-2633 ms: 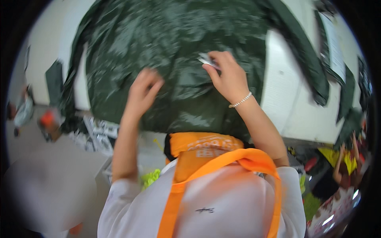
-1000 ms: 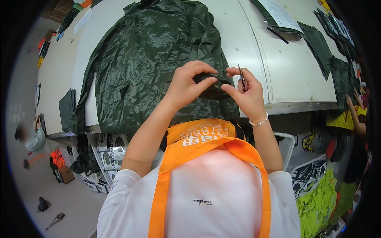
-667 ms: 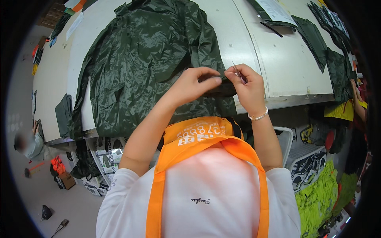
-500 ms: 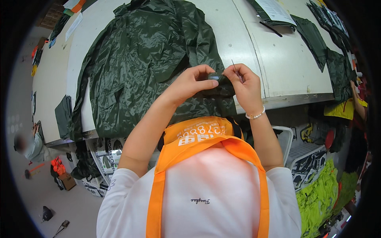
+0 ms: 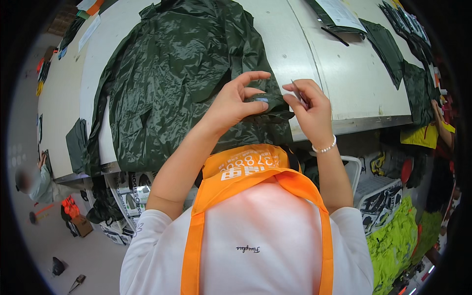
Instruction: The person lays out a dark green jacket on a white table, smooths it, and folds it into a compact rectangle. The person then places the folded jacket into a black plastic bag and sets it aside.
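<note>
A shiny dark green jacket lies spread over the pale table, its lower part hanging at the near edge. My left hand pinches a raised bit of its fabric between thumb and a bent finger, while the index finger stretches away from it. A small pale blue patch shows at the pinched spot. To the right, my right hand is closed round a thin, pointed metal tool whose exact kind is partly hidden by the fingers. The right fingertips are just off the fabric.
Papers rest on dark garments at the far right, beside folded green garments. Below the table edge stand a white bin and lime green clothing. A person's hand is at the right; another person is at the left.
My right hand has drawn slightly right and down, off the fabric, still with the tool. My left index finger has lifted and straightened.
</note>
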A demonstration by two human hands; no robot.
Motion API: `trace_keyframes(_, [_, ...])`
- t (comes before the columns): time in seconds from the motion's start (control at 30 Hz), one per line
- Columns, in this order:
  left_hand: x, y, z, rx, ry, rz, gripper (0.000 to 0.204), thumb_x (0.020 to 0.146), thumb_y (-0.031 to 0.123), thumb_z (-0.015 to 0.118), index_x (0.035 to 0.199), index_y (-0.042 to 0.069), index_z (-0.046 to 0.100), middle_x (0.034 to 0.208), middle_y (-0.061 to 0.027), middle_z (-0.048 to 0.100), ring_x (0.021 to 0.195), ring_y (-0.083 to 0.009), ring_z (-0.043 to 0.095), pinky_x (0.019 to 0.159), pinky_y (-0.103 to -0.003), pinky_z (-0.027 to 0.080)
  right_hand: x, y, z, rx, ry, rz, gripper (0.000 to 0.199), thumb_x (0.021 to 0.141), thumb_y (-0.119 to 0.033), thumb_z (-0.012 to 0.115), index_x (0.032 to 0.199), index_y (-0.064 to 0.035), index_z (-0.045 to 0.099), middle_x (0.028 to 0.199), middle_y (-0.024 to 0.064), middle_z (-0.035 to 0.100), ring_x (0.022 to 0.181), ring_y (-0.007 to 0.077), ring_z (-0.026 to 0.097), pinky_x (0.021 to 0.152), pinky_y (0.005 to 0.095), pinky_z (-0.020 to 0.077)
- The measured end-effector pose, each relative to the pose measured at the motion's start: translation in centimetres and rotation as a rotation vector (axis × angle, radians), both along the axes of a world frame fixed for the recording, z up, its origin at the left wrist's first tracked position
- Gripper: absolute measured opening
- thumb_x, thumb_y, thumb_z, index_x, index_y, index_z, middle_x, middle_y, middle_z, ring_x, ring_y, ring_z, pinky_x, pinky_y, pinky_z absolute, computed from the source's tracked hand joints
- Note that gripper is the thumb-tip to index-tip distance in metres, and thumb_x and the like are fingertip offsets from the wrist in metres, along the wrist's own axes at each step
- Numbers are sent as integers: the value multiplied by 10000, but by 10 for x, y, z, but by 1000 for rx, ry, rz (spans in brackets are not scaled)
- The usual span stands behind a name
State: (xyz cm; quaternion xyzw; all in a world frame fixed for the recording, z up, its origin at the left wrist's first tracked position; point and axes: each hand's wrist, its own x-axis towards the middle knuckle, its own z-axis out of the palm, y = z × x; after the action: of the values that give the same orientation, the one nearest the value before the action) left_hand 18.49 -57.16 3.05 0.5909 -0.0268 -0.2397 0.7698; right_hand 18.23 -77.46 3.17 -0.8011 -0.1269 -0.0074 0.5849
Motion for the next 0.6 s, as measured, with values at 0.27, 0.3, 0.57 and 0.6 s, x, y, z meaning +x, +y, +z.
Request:
trace_keyframes(0.27, [-5,-8,7,294,-232,-2,538,743,-45,624,1256,37,483,901,-32,649,782,-52,592,664,-169,460,0,-2,-4,-46,126,130,136,783,-37,705,867,9,608,785,48,606,658,94,533,599,232,435])
trace_keyframes(0.3, [-6,-9,4,313,-264,0,519,743,-41,617,1241,35,497,894,-31,647,783,-52,591,662,-171,460,0,-2,-3,-49,185,143,128,794,-43,694,866,8,602,767,50,603,656,97,530,601,233,435])
trace_keyframes(0.57, [-6,-11,-5,484,-254,-44,213,766,34,642,973,-17,653,832,-26,654,757,-44,576,635,-197,464,-1,5,-10,-171,4,85,88,839,-48,633,882,11,584,711,73,600,619,112,515,595,258,449])
trace_keyframes(0.6, [-6,-11,-6,450,-208,-40,185,771,48,655,943,-20,663,819,-21,655,744,-42,574,626,-196,460,-1,9,-9,-127,2,71,92,838,-50,635,880,14,585,709,75,601,616,115,515,593,262,450])
